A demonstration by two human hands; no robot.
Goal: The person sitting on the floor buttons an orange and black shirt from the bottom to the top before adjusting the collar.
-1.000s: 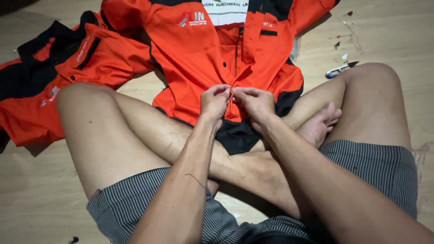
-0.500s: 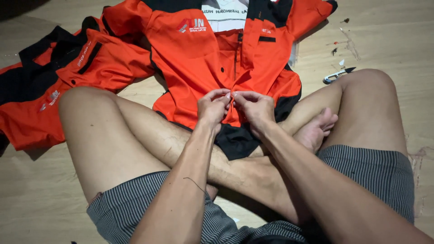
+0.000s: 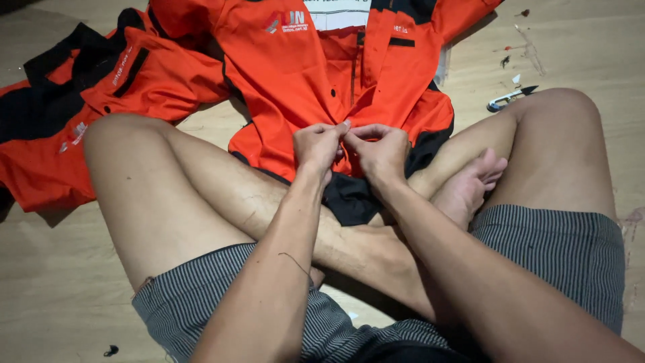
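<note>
The person sat cross-legged on a pale wooden floor [image 3: 54, 296], in grey striped shorts [image 3: 557, 255], with both bare hands brought together over the front of an orange and black work shirt [image 3: 302, 87] spread out just beyond the shins. The left hand [image 3: 317, 146] and the right hand [image 3: 380, 152] met at the fingertips, thumbs and forefingers pinched closed at one spot on the orange cloth near the button placket; the other fingers were curled in. Whatever sat between the pinched tips was too small to make out, so it could not be told whether they gripped only the fabric or something finer such as a thread. The shirt's black hem lay draped over the crossed ankles, touching them, with the right foot [image 3: 470, 185] resting just beside the right hand. A second orange and black garment [image 3: 80, 107] lay crumpled on the floor to the left, its edge touching the first one and the raised left knee [image 3: 114, 141] near it. A small thread snipper [image 3: 508, 98] with a pale handle lay on the floor to the upper right, close to the right knee [image 3: 557, 114], among scattered scraps and bits of thread
</note>
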